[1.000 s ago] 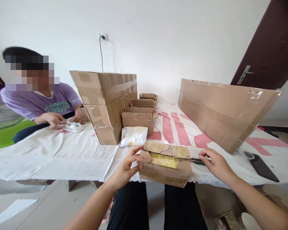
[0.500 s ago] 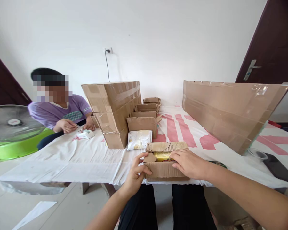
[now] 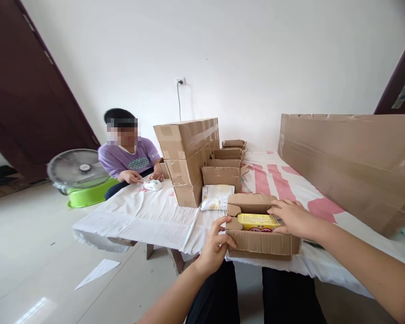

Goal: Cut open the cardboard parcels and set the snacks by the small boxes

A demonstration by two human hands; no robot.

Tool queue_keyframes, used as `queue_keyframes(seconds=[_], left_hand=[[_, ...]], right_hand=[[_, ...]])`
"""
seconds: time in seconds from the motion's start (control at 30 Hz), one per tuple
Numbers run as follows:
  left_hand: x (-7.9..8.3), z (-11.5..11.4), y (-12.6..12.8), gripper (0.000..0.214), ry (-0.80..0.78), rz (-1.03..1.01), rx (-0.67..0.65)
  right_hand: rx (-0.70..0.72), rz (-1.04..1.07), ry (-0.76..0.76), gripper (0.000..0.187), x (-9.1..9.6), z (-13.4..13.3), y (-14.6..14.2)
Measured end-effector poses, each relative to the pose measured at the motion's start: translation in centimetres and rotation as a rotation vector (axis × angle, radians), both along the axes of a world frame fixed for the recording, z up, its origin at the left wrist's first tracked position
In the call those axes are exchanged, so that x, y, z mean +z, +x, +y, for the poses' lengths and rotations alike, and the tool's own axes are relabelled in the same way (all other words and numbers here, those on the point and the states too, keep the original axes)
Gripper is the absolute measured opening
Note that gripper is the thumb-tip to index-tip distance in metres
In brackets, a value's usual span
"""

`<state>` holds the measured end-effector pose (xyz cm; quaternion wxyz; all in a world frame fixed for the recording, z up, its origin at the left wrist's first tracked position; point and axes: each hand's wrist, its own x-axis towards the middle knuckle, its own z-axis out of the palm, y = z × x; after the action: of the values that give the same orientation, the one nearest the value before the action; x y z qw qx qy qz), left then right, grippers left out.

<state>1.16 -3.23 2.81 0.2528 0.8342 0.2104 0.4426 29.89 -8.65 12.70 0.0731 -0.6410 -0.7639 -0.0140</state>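
A small open cardboard box (image 3: pixel 263 242) sits at the near edge of the table, with a yellow packet (image 3: pixel 257 222) lying inside it. My left hand (image 3: pixel 216 245) grips the box's left front corner, thumb on the front wall and fingers curled over the rim. My right hand (image 3: pixel 292 217) rests on the box's right side, fingers bent over the right flap and touching the packet's end. The box's far flap (image 3: pixel 251 202) stands up behind the packet.
A white pouch (image 3: pixel 217 197) lies behind the box. Stacked taped cartons (image 3: pixel 187 157) and small open boxes (image 3: pixel 222 173) stand mid-table. A long cardboard sheet (image 3: pixel 351 159) leans on the right. Another person (image 3: pixel 128 157) sits at the far left with a white device (image 3: pixel 153 185); a fan (image 3: pixel 77 168) stands beyond.
My right hand moved from the table at the right onto the box's right flap. My left hand closed on the box's left corner. The view swung left.
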Motion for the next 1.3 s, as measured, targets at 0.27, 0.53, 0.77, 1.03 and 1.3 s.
queue_keyframes(seconds=[0.27, 0.53, 0.77, 1.03, 1.3], left_hand=[[-0.3, 0.1, 0.2, 0.040, -0.017, -0.017, -0.002], [1.1, -0.2, -0.6, 0.023, -0.101, -0.090, -0.030], [4.4, 1.1, -0.8, 0.063, -0.141, -0.023, -0.102], [4.8, 4.8, -0.9, 0.111, -0.223, 0.047, -0.043], [7.3, 10.6, -3.6, 0.066, -0.029, 0.339, 0.108]], right_hand=[[-0.027, -0.067, -0.074, 0.046, -0.3, 1.5, -0.6], [-0.091, 0.168, 0.044, 0.031, -1.1, 0.7, -1.2], [-0.006, 0.583, 0.225, 0.032, 0.0, -0.7, -2.8], [-0.009, 1.272, 0.238, 0.045, 1.3, -0.2, -2.2], [-0.106, 1.282, 0.470, 0.053, 3.3, 0.6, 0.2]])
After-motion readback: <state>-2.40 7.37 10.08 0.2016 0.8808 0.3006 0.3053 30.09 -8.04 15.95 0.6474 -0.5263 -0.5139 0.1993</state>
